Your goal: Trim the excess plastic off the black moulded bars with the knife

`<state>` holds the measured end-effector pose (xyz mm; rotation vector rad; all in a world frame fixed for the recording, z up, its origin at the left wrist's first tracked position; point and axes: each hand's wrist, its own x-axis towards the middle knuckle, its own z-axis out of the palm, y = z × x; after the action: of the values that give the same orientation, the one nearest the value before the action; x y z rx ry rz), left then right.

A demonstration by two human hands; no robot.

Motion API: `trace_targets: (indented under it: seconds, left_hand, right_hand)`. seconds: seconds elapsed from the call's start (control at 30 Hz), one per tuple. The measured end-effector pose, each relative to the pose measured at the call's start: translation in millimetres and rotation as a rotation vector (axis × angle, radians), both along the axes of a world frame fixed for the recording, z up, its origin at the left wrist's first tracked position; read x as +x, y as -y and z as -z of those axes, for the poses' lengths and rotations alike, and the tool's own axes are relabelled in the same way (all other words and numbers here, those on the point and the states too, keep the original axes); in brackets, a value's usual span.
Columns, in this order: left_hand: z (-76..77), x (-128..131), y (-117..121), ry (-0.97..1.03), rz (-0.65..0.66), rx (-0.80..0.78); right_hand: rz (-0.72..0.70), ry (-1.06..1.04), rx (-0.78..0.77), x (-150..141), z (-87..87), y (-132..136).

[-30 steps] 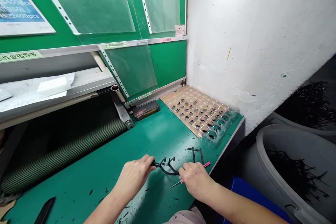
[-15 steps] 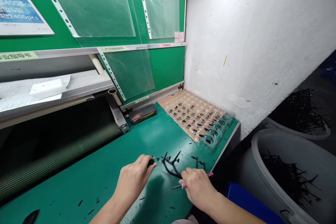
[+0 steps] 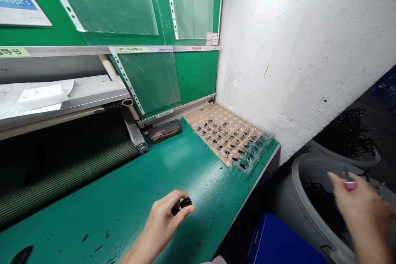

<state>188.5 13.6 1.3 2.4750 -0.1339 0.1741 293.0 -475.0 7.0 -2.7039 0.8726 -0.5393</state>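
Over the green table, my left hand (image 3: 163, 222) is closed, with small black plastic parts (image 3: 186, 203) between thumb and fingers. My right hand (image 3: 359, 202) is off to the right above a large grey bin (image 3: 298, 177), smeared by motion. Something pink, the handle of a slim pointed knife (image 3: 350, 185), shows in its grip; the blade cannot be made out. Inside the bin lies a heap of thin black plastic runners (image 3: 324, 210). A clear blister tray (image 3: 229, 134) with black pieces in many of its pockets rests at the table's far right corner.
Black scraps (image 3: 98, 248) are scattered on the green table (image 3: 130, 189). A dark lidded box (image 3: 165, 130) stands by the back panel. To the left is a ribbed conveyor belt (image 3: 77, 189). A blue bin (image 3: 278, 243) sits below the table's right edge, beside a white wall (image 3: 278, 49).
My right hand has swung right from the table to above the grey bin. The black branched runners near it have gone from the table. My left hand still holds its black parts.
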Motion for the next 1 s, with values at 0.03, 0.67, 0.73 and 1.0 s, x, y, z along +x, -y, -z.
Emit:
trace_targets:
  seconds: [0.03,0.67,0.73,1.0]
  left_hand:
    - [-1.0,0.4,5.7,0.037,0.051,0.022]
    - [27.9,-4.2,18.1,0.113,0.063,-0.091]
    - [28.1,-3.5,16.8,0.083,0.043,-0.128]
    - [27.1,-31.1,-56.0,-0.172,-0.169,-0.113]
  right_hand:
    - [-0.067,-0.008,0.198,-7.3,3.7,-36.8]
    - [-0.963,-0.658,1.999,-57.9,55.8,-336.7]
    - [-0.951,-0.662,1.921,-53.4,55.5,-334.3]
    - [-0.571,0.072,1.34,99.2,30.1,-221.4]
